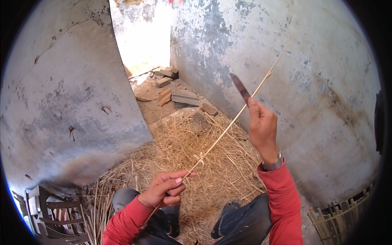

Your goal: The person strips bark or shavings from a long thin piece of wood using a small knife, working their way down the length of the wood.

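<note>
A long thin pale stick, like split bamboo (227,129), slants from lower left to upper right in front of me. My left hand (164,188) pinches its lower part between thumb and fingers. Curled shavings (199,157) cling to the stick a little above that hand, and a knot shows higher up. My right hand (262,127) is closed around a knife, its handle hidden in the fist. The dark flat knife blade (240,88) points up and to the left, and its base lies against or very close to the stick.
Straw and shavings (171,151) cover the floor around my feet. Bricks and broken tiles (183,96) lie near the bright doorway. Peeling walls (326,81) stand left and right. A dark wooden chair (61,216) is at lower left, a slatted basket (341,220) at lower right.
</note>
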Available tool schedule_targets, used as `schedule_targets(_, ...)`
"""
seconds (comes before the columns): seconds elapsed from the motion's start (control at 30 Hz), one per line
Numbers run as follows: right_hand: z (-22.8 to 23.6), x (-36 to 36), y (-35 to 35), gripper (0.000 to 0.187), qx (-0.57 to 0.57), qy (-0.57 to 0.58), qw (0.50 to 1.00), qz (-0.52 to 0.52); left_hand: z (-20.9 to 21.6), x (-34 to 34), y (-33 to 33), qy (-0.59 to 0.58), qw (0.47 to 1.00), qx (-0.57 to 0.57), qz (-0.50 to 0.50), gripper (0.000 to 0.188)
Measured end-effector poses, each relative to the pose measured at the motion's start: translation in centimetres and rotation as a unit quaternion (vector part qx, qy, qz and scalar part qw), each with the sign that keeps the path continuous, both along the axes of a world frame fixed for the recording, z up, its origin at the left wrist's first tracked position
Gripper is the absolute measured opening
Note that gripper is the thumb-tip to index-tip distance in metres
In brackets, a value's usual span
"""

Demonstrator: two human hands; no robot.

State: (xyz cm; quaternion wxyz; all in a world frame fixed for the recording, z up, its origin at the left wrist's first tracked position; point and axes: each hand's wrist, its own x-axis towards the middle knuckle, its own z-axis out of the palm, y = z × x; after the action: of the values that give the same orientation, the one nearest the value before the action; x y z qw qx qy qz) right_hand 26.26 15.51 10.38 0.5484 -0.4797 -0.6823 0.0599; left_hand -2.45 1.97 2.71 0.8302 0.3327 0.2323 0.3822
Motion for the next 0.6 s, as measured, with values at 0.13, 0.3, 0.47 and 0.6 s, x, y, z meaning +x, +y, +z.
schedule_targets(0.13,0.0,0.7,0.5,0.048,0.026,-0.027,0.998,-0.041,-0.3,-0.1,0.0,-0.04,0.998,-0.039,-0.023,0.044)
schedule_targets(0.3,-2.8,-3.2,-2.2,0.043,-0.008,-0.054,0.997,0.048,-0.9,-0.3,0.1,-0.12,0.989,-0.088,-0.015,0.046)
schedule_targets(0.47,-3.6,-4.2,-3.7,0.04,-0.042,-0.069,0.989,0.123,-1.5,-0.6,0.4,-0.153,0.984,-0.092,-0.015,0.046)
schedule_targets(0.6,-3.7,-4.4,-4.5,0.04,-0.07,-0.067,0.986,0.134,-1.6,-0.8,0.3,-0.161,0.982,-0.098,-0.02,0.047)
